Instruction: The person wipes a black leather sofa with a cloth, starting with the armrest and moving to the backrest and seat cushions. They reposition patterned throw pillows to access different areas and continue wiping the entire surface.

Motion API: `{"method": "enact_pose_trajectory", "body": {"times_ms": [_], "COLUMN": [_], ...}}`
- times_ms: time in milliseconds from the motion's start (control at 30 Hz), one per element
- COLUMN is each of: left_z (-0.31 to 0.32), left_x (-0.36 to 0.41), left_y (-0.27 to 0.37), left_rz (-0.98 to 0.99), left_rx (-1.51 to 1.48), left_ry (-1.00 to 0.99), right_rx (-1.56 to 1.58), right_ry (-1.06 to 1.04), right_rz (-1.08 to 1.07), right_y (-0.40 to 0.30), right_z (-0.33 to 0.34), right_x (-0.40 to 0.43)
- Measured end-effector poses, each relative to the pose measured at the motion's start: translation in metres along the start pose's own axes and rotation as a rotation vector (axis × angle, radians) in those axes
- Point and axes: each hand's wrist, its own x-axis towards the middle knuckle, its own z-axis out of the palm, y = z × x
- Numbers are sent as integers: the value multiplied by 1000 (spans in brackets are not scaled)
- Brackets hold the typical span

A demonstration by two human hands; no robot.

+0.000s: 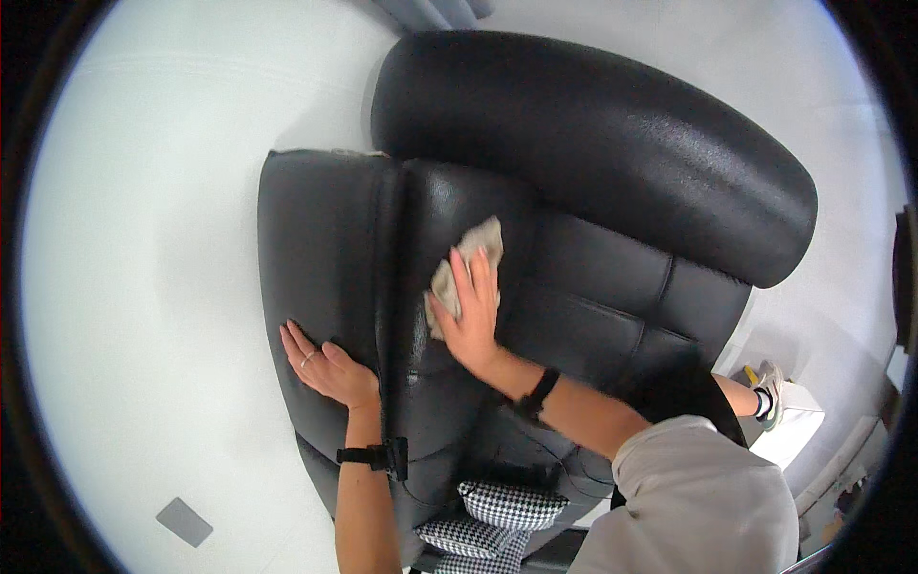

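Observation:
A black leather sofa [459,194] fills the middle of the head view. My right hand [470,316] presses a crumpled beige cloth [484,240] flat against the sofa, beside the long seam between its sections. To the left, my left hand [330,369] rests on the outer black section with nothing in it, its fingers slightly apart and a ring on one finger. Both wrists wear black straps. Several houndstooth cushions [509,506] lie on the sofa at the bottom of the view, below my right forearm.
The padded sofa arm [595,143] curves across the top right. Thin black cables [566,466] run near the cushions. A grey rectangular plate [185,522] is on the white surface at lower left. At right are a shoe [771,394] and a white box [796,423]. Grey fabric [445,11] hangs at the top.

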Motion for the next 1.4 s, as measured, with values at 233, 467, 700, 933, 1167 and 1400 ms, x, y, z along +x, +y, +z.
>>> {"method": "enact_pose_trajectory", "body": {"times_ms": [233,467,700,933,1167,1400], "left_z": [-2,5,6,4,3,11], "left_x": [2,-1,1,1,0,2], "left_y": [-5,-7,2,-6,-8,2], "left_rz": [12,25,26,42,27,34], "left_rx": [51,47,21,43,63,6], "left_ry": [-1,22,26,61,42,60], "right_rx": [198,995,745,628,303,1055], "right_ry": [30,430,337,455,178,244], "right_rz": [8,792,1004,1063,281,858], "right_y": [82,164,84,-15,35,184], "right_z": [-18,8,42,31,19,-2], "right_x": [50,22,-149,-61,-56,-23]}}
